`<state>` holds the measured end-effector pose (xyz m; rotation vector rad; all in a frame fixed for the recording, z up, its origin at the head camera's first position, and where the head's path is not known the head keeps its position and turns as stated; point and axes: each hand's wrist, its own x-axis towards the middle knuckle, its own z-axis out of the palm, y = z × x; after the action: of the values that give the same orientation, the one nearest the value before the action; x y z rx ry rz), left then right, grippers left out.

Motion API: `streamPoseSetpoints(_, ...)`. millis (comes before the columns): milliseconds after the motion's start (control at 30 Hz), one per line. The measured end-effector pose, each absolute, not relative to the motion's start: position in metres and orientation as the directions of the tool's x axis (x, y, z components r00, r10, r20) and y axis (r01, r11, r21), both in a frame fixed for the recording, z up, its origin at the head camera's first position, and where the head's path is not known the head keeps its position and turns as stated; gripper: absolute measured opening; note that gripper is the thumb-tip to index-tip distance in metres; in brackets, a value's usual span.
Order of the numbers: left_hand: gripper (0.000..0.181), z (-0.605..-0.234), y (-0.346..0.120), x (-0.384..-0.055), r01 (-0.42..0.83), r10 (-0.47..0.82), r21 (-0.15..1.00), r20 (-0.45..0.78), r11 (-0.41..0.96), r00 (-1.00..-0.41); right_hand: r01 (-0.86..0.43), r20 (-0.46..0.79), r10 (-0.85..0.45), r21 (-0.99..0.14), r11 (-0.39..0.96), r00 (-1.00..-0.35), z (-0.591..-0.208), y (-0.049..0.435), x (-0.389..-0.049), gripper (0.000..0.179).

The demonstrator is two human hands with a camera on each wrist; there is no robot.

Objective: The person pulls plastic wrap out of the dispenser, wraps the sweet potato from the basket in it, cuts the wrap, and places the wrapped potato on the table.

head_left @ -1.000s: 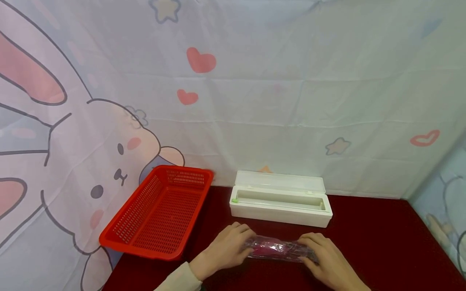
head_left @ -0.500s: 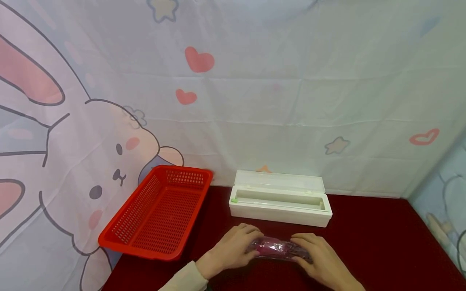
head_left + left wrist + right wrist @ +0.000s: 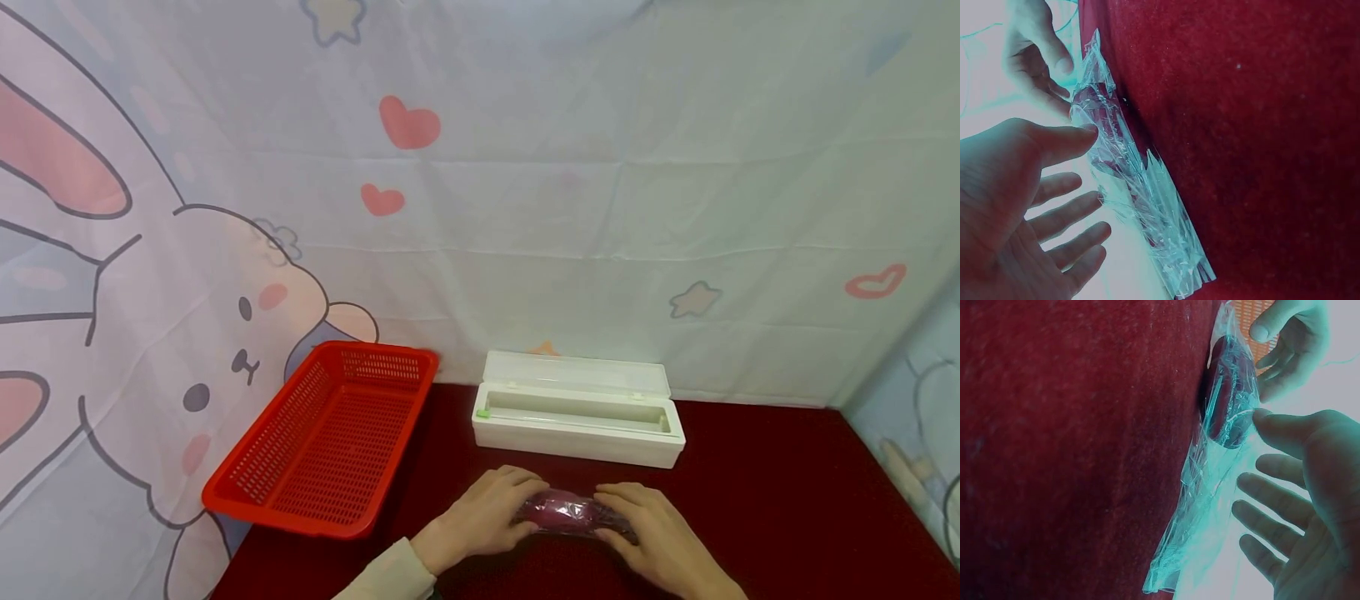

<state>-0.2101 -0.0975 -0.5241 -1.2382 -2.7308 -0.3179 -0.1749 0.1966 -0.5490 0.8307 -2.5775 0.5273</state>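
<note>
A long purple-red item wrapped in crinkled clear cling film (image 3: 562, 510) lies sideways on the dark red tabletop in the head view. My left hand (image 3: 491, 512) grips its left part, thumb on the near side and fingers on the far side. At the other end, my right hand (image 3: 652, 529) holds it the same way. Loose, pleated film (image 3: 1172, 231) runs past the left thumb in the left wrist view. In the right wrist view another film tail (image 3: 1179, 531) stretches beyond the right thumb. What exactly the purple item is, I cannot tell.
Just behind my hands stands a long white cling film dispenser (image 3: 577, 447), its lid (image 3: 577, 375) raised and a green slider (image 3: 483, 413) at its left end. An orange-red plastic basket (image 3: 300, 522) sits to the left. A cartoon-printed curtain (image 3: 540, 208) closes off the back.
Both hands have drawn closer together along the wrapped item, the left moving right and the right moving slightly left. They cover more of the film ends. Dispenser and basket stay put.
</note>
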Motion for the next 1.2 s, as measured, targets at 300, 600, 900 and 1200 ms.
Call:
streamPoseSetpoints(300, 0.047, -0.526, -0.099, -0.209, 0.727, 0.708, 0.147, 0.164, 0.671, -0.687, -0.626, 0.434, -0.502, -0.214, 0.750, -0.748, -0.553, 0.197, -0.174, 0.042)
streamPoseSetpoints(600, 0.042, -0.528, -0.100, -0.208, 0.691, 0.684, 0.138, 0.100, 0.710, -0.723, -0.622, 0.395, -0.525, -0.175, 0.763, -0.754, -0.556, 0.198, -0.173, 0.047)
streamPoseSetpoints(900, 0.026, -0.530, -0.100, -0.212, 0.685, 0.684, 0.151, 0.069, 0.713, -0.726, -0.624, 0.392, -0.535, -0.142, 0.768, -0.748, -0.558, 0.198, -0.175, 0.041)
streamPoseSetpoints(1200, 0.008, -0.530, -0.101, -0.215, 0.691, 0.689, 0.160, 0.078, 0.704, -0.720, -0.639, 0.440, -0.547, -0.084, 0.765, -0.712, -0.561, 0.196, -0.180, 0.035)
